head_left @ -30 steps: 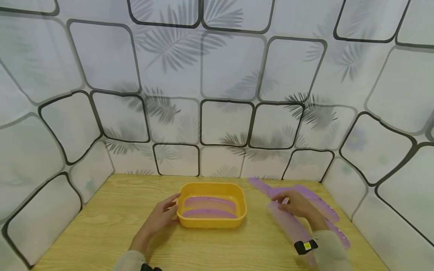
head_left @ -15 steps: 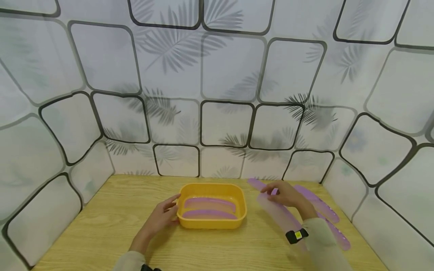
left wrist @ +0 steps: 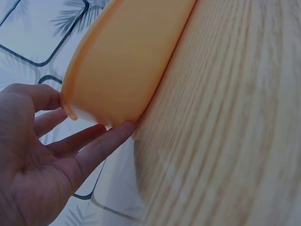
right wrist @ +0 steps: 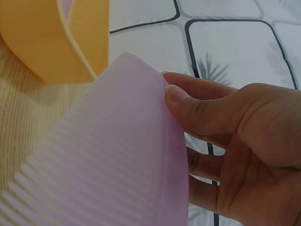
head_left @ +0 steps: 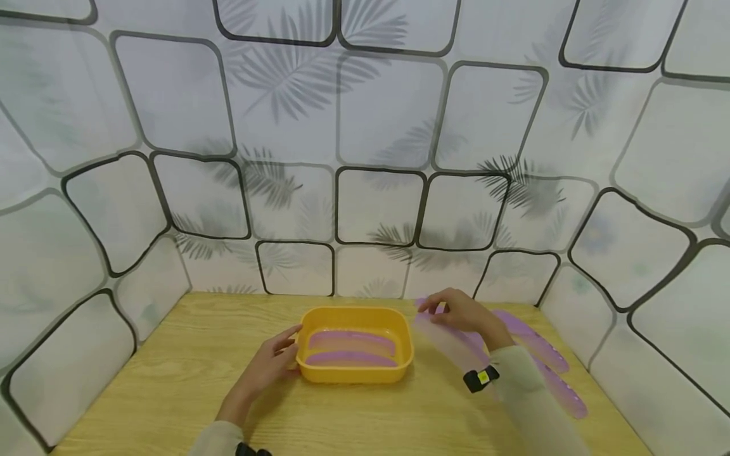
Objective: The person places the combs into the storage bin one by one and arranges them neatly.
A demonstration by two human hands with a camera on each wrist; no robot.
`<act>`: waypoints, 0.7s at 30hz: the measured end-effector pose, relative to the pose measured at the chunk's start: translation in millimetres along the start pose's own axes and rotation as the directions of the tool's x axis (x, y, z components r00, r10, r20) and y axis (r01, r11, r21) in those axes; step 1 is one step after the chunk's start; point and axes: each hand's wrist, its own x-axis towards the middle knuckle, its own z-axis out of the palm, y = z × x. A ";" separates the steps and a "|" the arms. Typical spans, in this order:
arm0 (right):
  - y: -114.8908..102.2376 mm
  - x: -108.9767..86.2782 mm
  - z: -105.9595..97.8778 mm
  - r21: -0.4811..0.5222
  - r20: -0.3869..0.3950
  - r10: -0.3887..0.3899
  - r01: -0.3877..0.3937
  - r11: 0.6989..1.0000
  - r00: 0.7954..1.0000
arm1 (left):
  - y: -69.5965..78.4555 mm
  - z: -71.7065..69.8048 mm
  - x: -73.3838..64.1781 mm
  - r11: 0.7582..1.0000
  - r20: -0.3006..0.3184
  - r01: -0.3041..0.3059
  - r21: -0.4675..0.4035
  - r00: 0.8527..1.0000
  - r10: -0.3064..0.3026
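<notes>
1. Nearest, a pale long sleeve (head_left: 538, 405) covers the person's right forearm, with a black wristband (head_left: 481, 378) bearing a yellow patch.
2. The left hand (head_left: 272, 359) has its fingers spread and extended, touching the left end of a yellow, rounded rectangular tray (head_left: 356, 376) that sits on a light wood-grain table (head_left: 199, 367).
3. Inside the tray lie two translucent purple combs (head_left: 350, 359), side by side lengthwise.
4. At the right, two more purple combs (head_left: 557, 386) lie on the table, slanting, partly behind the right arm.
5. The right hand (head_left: 459, 310) pinches the spine of a translucent lilac comb (right wrist: 122, 136) near one end, just beside the tray's right side; its teeth point away from the palm.
6. Farthest, a white cloth backdrop (head_left: 376, 209) carries dark rounded outlines and grey fern leaves.
</notes>
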 end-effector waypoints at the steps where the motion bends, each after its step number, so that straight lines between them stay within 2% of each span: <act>1: -1.8 2.4 0.5 -0.001 0.001 -0.007 0.007 1.000 1.000 | 0.1 -0.2 0.2 1.000 0.000 0.001 -0.002 1.000 -0.001; 9: -11.6 18.4 5.5 -0.042 0.042 -0.069 0.071 0.997 0.997 | -1.0 -1.2 1.2 1.000 0.006 -0.001 -0.005 1.000 0.001; 21: -28.3 35.8 12.5 -0.011 0.100 -0.065 0.067 0.998 0.993 | -1.0 -1.0 1.3 1.000 -0.003 -0.001 -0.010 1.000 0.001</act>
